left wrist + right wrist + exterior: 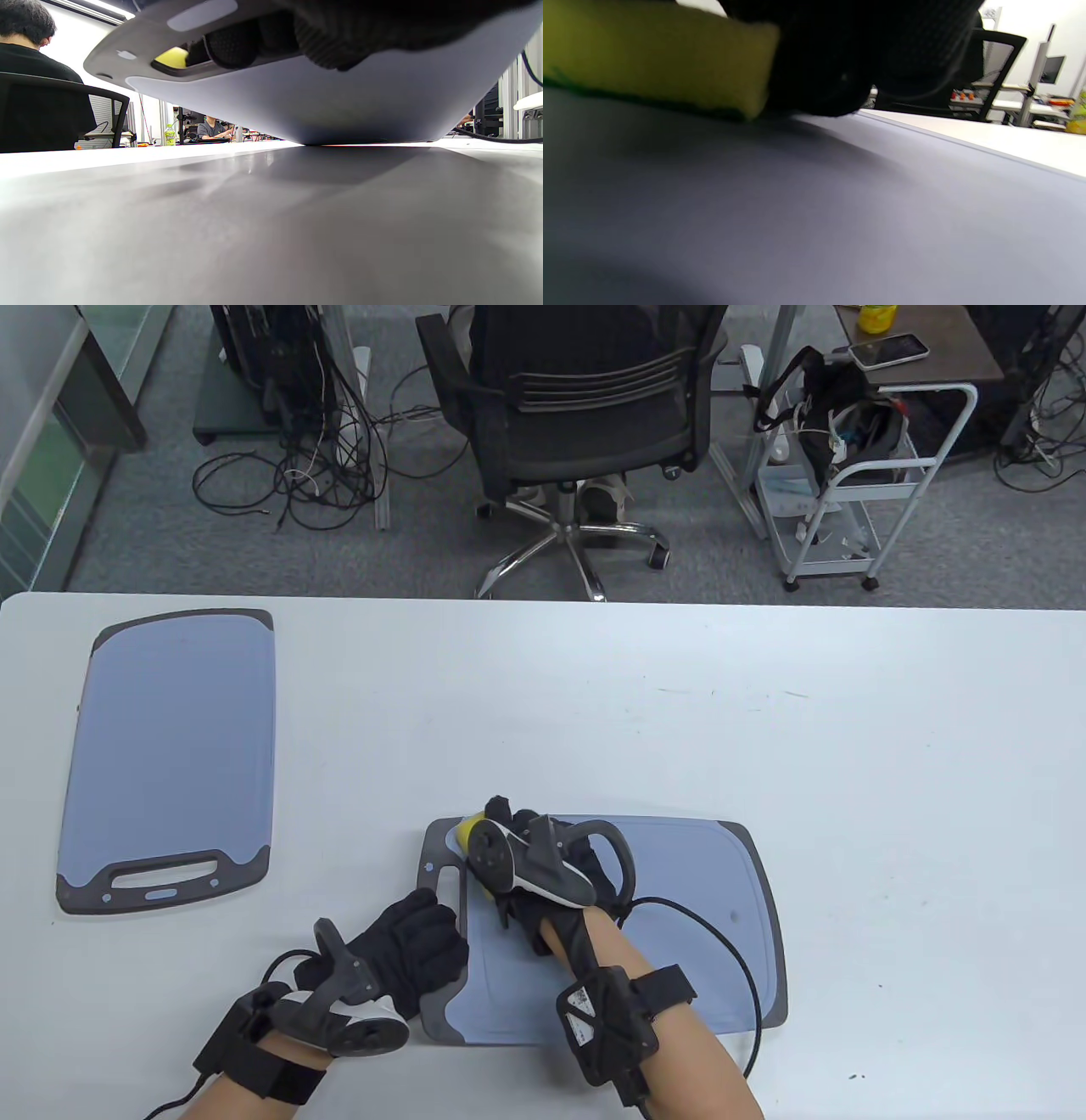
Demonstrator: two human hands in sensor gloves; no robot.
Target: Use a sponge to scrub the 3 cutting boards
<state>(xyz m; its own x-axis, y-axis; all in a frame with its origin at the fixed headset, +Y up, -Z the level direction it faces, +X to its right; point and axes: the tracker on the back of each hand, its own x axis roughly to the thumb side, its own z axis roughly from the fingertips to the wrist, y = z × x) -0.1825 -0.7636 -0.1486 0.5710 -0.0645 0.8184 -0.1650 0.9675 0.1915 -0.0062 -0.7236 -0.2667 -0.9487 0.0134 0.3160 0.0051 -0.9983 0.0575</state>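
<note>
While the right hand's fingers (840,63) curl round the yellow sponge (469,825), pinching it down flat, the sponge sits on the near cutting board (679,916) at its far left corner, right by the handle slot. Right hand (543,869) stretched across the board's left half, tracker on its back, cable looping off to the right. From the right wrist view the sponge's green underside touches the blue-grey surface. Over on the left, the left hand (407,950) grips the board's left edge, fingers (339,46) wrapped under it, and the left wrist view shows that end tilted up off the white table (594,712) while the far part still touches down. Second cutting board (174,755) lies flat, well apart at the table's left, handle toward the person. Office chair (577,415) beyond the table
</note>
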